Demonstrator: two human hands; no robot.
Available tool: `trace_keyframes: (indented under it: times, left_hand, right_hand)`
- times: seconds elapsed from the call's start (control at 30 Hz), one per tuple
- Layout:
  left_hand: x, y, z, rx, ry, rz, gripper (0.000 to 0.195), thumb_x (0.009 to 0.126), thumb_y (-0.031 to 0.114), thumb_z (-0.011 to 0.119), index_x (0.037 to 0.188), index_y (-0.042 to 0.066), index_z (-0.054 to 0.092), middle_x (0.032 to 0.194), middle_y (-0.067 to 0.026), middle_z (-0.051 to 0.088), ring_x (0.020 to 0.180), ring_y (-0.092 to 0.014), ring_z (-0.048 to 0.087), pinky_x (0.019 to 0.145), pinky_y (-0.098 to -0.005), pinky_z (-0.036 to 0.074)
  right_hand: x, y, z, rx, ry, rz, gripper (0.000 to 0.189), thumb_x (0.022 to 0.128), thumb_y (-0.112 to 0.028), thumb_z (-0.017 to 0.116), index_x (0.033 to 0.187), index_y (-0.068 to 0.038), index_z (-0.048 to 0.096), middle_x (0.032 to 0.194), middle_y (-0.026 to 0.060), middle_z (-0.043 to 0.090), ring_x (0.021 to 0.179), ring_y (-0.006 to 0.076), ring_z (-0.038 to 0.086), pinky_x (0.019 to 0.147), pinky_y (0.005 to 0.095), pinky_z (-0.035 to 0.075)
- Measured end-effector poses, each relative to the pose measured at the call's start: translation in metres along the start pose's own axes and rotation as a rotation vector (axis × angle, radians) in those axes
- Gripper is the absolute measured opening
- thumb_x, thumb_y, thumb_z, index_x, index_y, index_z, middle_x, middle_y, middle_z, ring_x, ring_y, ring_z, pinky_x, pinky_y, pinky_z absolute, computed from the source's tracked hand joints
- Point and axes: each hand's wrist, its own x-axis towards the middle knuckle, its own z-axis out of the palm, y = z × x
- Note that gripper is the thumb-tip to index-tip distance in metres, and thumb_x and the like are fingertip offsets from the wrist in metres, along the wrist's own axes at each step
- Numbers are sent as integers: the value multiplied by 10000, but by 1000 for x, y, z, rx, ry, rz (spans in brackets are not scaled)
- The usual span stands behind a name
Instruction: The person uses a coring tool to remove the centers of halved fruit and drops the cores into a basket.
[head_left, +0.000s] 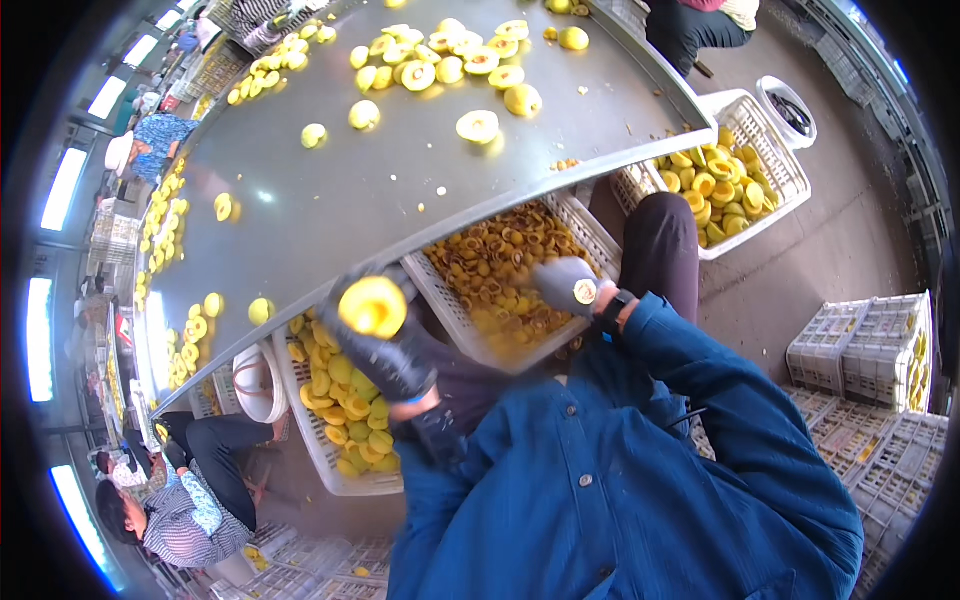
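Note:
My left hand (382, 345), in a dark wet-looking glove, holds a yellow peach half (373, 307) with its hollow facing up, just off the near edge of the metal table (337, 202). My right hand (566, 285), in a grey glove with a round mark near the wrist, is blurred over a white plastic crate (450, 322) of brown and yellow fruit scraps (495, 262); whether it holds anything is unclear. A yellow blur lies below it in the crate. Cut peaches (478, 127) and rounder fruit (523, 100) lie on the table.
Crates of peach halves stand at left (352, 405) and right (720, 187). A white bucket (786, 112) holds dark items. Stacked crates (859, 345) stand at right. A seated co-worker (195, 517) is at lower left; other people sit farther along the table.

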Motion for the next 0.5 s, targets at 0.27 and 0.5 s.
trace_keyframes:
  times: [0.27,0.5]
  left_hand:
    - [86,29,-211,1188,133,564,345,970,205,492,1179,-61,563,1178,-148,593,1048,-238,572,923,-332,451]
    - [128,-88,36,1121,-604,768,530,838,244,675,1284,22,493,1260,-212,534,1163,-358,514,999,-429,393]
  right_hand:
    - [-9,28,32,445,7,388,308,796,-302,648,958,-42,612,857,199,660,834,372,645,740,436,508]
    - [-32,23,13,520,43,373,343,808,-289,621,1003,-8,585,879,226,652,844,390,638,742,452,504]
